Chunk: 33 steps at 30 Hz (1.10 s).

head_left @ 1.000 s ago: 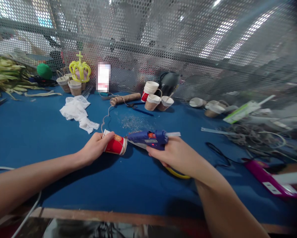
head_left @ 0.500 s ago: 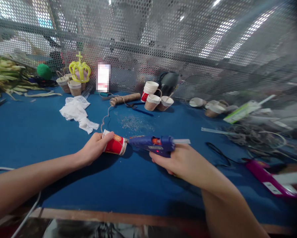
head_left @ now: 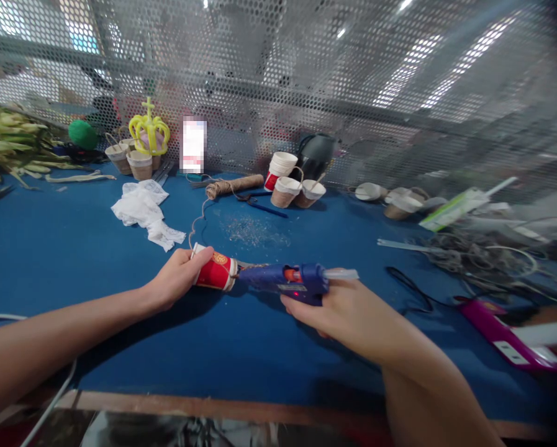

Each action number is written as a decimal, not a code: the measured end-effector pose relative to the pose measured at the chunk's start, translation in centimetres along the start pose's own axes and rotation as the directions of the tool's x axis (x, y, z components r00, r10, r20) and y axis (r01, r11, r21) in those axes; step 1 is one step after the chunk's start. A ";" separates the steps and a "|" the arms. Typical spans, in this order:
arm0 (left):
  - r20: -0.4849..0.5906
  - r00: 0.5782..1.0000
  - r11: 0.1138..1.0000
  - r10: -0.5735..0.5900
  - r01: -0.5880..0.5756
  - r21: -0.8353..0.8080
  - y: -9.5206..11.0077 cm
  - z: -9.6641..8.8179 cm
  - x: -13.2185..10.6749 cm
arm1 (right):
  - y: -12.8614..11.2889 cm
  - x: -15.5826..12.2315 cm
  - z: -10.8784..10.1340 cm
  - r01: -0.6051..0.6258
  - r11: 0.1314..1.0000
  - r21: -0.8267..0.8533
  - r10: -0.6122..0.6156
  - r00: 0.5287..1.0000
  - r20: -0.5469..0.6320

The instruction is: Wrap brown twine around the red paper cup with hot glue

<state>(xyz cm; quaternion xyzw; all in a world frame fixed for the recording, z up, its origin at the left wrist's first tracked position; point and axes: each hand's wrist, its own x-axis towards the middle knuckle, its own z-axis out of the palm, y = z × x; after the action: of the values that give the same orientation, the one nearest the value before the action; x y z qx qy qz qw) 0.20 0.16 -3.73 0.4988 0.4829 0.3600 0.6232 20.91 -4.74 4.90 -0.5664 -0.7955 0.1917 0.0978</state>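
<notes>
My left hand [head_left: 178,277] is closed round a red paper cup [head_left: 217,273] that lies on its side on the blue table [head_left: 73,248], its mouth toward my palm. A thin twine strand [head_left: 195,225] runs from the cup back to a twine roll [head_left: 236,185]. My right hand [head_left: 336,304] grips a blue hot glue gun [head_left: 290,280]. The gun's nozzle points left and touches the cup's base. A clear glue stick pokes out of the gun's back end.
White lace cloth [head_left: 143,208] lies left of centre. Paper cups [head_left: 290,183] stand at the back by the perforated metal screen [head_left: 306,74]. A yellow crown [head_left: 149,131] and small baskets sit back left. Tangled cords [head_left: 474,257] and a magenta tool [head_left: 502,332] lie right.
My right hand has lowered the glue gun and shifted it right, then brought the nozzle against the cup's base. My left hand and the cup have stayed put.
</notes>
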 end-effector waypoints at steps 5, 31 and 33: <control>0.002 1.000 1.000 0.015 -0.016 0.026 -0.1 0.1 0.0 | 0.2 0.1 0.0 -0.007 1.000 0.010 0.007 1.000 -0.025; 0.010 1.000 1.000 0.008 -0.008 -0.008 -0.2 -0.1 0.1 | 0.5 0.0 0.1 0.003 0.999 -0.041 -0.004 1.000 -0.027; 0.000 1.000 1.000 0.009 -0.009 -0.008 -0.2 -0.1 0.1 | 0.4 -0.1 -0.1 -0.072 0.997 0.038 0.072 0.997 -0.009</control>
<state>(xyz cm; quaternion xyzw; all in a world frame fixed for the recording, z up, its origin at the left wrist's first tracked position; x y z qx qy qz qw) 0.15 0.17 -3.96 0.4982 0.4793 0.3648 0.6237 21.29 -4.66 4.85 -0.5938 -0.7702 0.2072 0.1059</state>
